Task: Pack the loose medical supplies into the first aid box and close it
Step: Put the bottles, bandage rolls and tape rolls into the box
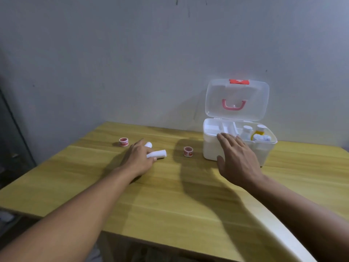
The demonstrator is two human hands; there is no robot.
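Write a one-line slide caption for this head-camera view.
Left hand grasps gauze rolls while open right hand reaches toward the open first aid box.

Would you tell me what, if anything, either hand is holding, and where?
The left hand grips a white gauze roll at its near end; the right hand holds nothing.

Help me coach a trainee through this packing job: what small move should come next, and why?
Probably close the left hand on the two white gauze rolls under its fingers and lift them toward the first aid box. Its lid stands open, and the right hand is spread beside it.
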